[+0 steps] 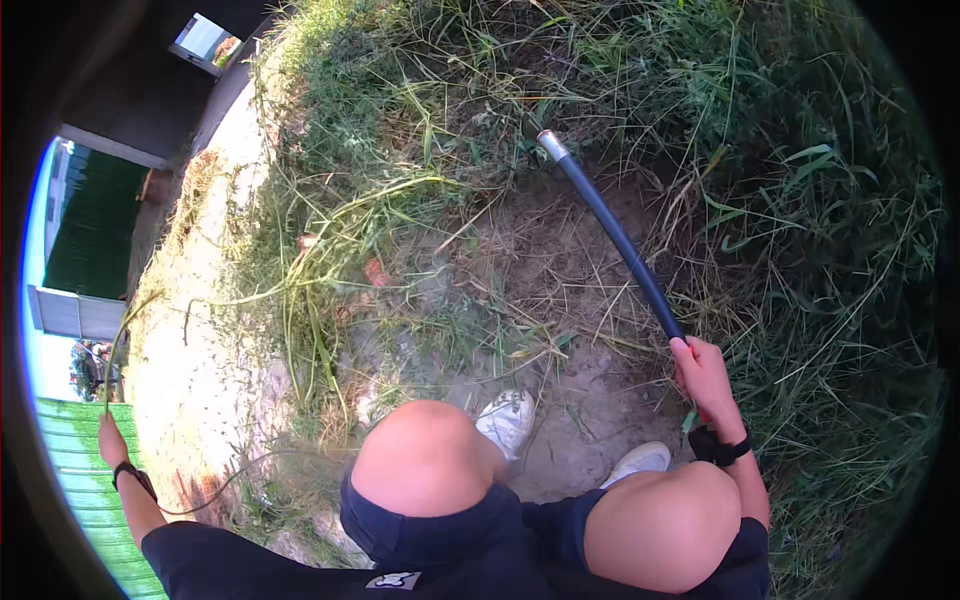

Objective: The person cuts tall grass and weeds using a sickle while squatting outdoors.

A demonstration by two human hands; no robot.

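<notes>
Right hand (703, 375) is clenched around the black tool handle (620, 243), far end in the grass; left hand (110, 436) grips a long grass stalk (122, 335).

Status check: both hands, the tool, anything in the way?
Right hand shut on black tool handle, metal collar end in the grass. Left hand out wide, gripping a long grass stalk. Tall grass crowds the handle's right.

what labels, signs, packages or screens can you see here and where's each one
Small white patch label: on the dark shorts at the lower edge, rounded shape with dark marks, too small to make out.
No packages, signs or screens show on the grass and bare soil. The black wrist straps carry no visible screen.
</notes>
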